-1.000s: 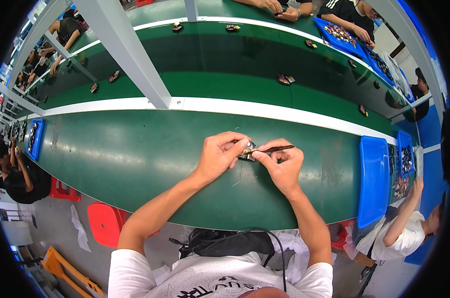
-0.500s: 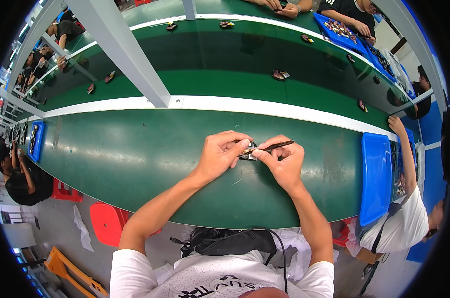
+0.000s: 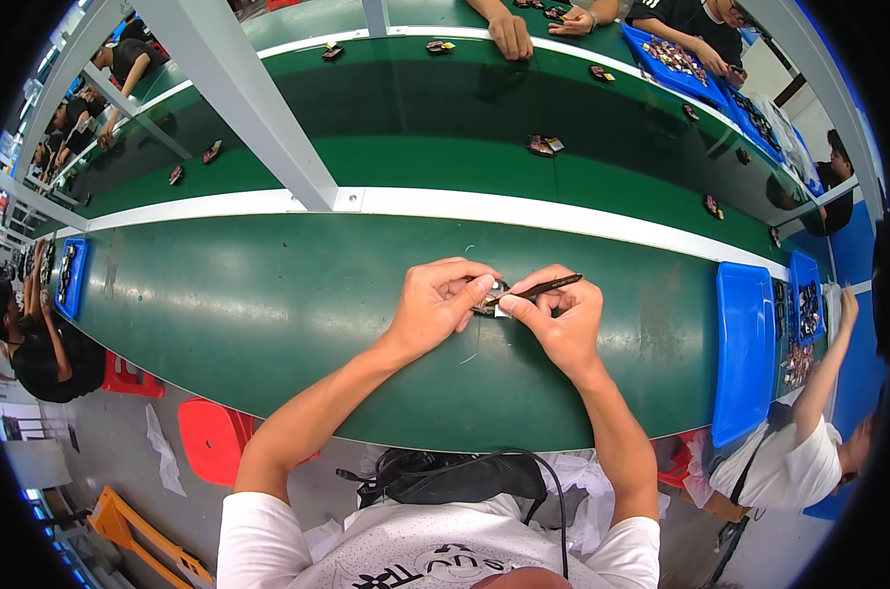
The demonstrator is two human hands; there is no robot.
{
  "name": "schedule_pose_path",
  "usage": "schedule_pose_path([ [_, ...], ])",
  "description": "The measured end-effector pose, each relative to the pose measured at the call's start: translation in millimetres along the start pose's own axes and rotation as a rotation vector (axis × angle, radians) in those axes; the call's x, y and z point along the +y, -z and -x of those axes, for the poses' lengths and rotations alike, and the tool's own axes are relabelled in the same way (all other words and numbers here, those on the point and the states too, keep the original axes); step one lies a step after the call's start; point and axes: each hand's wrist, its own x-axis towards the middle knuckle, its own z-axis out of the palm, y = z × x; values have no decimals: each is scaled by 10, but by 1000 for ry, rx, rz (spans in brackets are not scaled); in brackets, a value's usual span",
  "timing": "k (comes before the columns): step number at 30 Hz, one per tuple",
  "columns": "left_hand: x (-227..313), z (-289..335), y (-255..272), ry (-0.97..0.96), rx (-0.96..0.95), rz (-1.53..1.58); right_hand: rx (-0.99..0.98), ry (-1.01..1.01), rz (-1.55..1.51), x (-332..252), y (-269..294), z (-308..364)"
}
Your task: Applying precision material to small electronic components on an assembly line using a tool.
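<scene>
Over the middle of the green table (image 3: 219, 294), my two hands meet at a small dark electronic part (image 3: 487, 305) with light and shiny bits on it. My left hand (image 3: 437, 302) is closed on its left side, thumb and fingers pinching it. A slim black tool (image 3: 555, 285), like tweezers or a pen, is gripped between the thumb and fingers of my right hand (image 3: 563, 319). Its tip points left at the part, and my right fingers hide much of it. The part's exact kind is too small and covered to make out.
Beyond a white rail (image 3: 523, 208) runs a green conveyor belt (image 3: 405, 162) carrying several small dark parts (image 3: 543, 145). A grey post (image 3: 239, 98) rises at its edge. An upright blue tray (image 3: 744, 353) stands at right, near a co-worker in white (image 3: 793, 456). Red stools (image 3: 212, 442) stand below left.
My hands stay nearly still, with the tool at the part. Parts on the belt have shifted slightly left. The co-worker at right has swung an arm outward; a far co-worker's hand now reaches over the belt.
</scene>
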Motion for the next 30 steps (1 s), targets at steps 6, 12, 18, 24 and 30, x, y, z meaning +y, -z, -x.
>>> schedule_pose_path([
  [6,-74,-29,57,11,113,44,88,130,149,-18,-46,24],
  [12,-60,-25,29,3,146,30,78,264,266,-28,-82,64],
  [18,-69,-26,30,5,147,9,85,327,328,-4,-94,66],
  [24,-78,-21,33,-1,143,14,81,374,346,-1,-130,54],
  [30,-58,-10,-18,1,133,26,70,378,336,3,-110,63],
])
